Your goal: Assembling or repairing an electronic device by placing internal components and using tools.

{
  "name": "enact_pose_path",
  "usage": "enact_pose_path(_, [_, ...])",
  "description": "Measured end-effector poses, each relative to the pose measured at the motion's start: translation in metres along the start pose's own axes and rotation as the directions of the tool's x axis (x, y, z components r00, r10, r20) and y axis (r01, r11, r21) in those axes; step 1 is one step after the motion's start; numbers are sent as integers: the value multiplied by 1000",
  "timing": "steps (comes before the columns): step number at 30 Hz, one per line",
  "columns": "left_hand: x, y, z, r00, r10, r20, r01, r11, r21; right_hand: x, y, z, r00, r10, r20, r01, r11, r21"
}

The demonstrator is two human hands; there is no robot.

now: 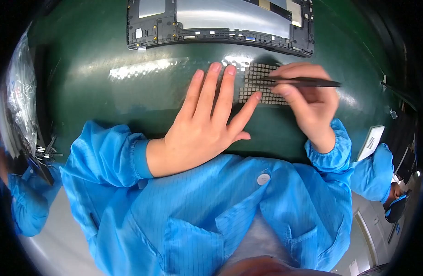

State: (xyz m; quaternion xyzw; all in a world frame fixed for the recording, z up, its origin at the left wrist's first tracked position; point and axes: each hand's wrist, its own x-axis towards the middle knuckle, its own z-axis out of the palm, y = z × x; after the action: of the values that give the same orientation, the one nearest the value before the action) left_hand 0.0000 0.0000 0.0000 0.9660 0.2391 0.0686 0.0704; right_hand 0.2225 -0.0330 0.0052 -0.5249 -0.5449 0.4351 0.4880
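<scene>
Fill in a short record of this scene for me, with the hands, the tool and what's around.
Left hand: spread, index fingertip over the grid
Right hand: pinching a dark slim tool, probably tweezers
Tool tip: over the grid of small squares
Surface: green table
Far side: black-framed panel, silver middle
Far left: clear plastic bag

Desk (78, 96) smooth, semi-gloss. Tweezers (315, 82) look matt; device frame (149, 37) matt plastic, its panel (220, 18) shiny metal. Sleeves (105, 154) thin cloth.

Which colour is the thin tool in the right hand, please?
The tool is black, best seen in the head view.
</scene>
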Motion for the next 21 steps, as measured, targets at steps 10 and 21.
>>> enact_pose_path(10, [-2,-7,3,999,35,-31,-35,999,11,0,9,14,998,53,-21,-53,999,5])
enact_pose_path(21, [-2,-6,0,1000,15,-2,-15,999,42,1,7,9,991,-134,28,136,983,-127])
